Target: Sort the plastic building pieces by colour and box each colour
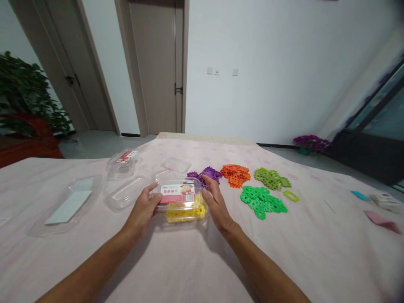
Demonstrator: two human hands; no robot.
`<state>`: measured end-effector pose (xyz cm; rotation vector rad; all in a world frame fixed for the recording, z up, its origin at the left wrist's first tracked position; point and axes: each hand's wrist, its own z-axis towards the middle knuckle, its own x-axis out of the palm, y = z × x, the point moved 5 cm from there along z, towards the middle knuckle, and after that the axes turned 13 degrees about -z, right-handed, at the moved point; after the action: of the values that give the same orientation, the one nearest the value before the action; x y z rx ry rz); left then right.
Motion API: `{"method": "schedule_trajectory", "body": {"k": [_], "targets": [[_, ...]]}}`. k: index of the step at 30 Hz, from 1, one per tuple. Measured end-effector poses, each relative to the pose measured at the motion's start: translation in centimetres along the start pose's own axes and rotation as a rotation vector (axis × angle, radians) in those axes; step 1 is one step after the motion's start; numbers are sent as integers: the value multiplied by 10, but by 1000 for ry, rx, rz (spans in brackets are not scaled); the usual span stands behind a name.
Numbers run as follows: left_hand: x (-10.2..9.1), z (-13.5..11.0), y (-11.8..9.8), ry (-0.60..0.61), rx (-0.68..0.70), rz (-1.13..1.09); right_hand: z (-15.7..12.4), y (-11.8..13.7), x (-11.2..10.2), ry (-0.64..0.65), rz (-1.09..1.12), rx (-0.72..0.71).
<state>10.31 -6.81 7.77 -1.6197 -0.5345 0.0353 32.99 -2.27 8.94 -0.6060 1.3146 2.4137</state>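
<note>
A clear plastic box point(181, 205) with a red-and-white label sits in front of me, yellow interlocking plastic pieces point(184, 214) visible inside. My left hand point(144, 210) grips its left side, thumb along the label's edge. On the opposite side my right hand point(217, 206) holds the box with fingers against the rim. The fingers' undersides are hidden. Just behind the box lies a pile of purple pieces point(211, 172). Orange pieces point(235, 174), lime-green pieces point(270, 179) and green pieces point(263, 201) lie in piles to the right of my right hand.
Left of the box are an open clear container point(124, 196), stacked labelled containers point(124, 162) and a large clear tray point(34, 227) with white paper. A clear lid point(176, 164) lies behind. A pink cloth point(195, 269) covers the table; a white packet point(386, 203) is far right.
</note>
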Motion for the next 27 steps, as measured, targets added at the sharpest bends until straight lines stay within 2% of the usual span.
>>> {"method": "schedule_trajectory", "body": {"k": [2,5,10,12,14,17,19,22,27], "targets": [[9,-1,5,15,50,71,-2,-8,7,-12,-125,-36],[12,-1,8,37,142,204,-7,-21,21,13,-266,-57],[0,13,19,48,242,522,-7,-41,34,66,-306,-46],[-4,19,22,38,263,583,-4,-44,34,77,-307,-55],[-4,24,26,71,204,504,1,-47,33,88,-310,-49],[4,27,31,178,71,255,8,-49,31,115,-305,-10],[7,29,32,174,54,154,13,-48,29,142,-297,-9],[10,33,33,129,72,135,19,-44,28,210,-278,-60],[14,36,39,131,65,123,28,-42,26,283,-234,-99]]}}
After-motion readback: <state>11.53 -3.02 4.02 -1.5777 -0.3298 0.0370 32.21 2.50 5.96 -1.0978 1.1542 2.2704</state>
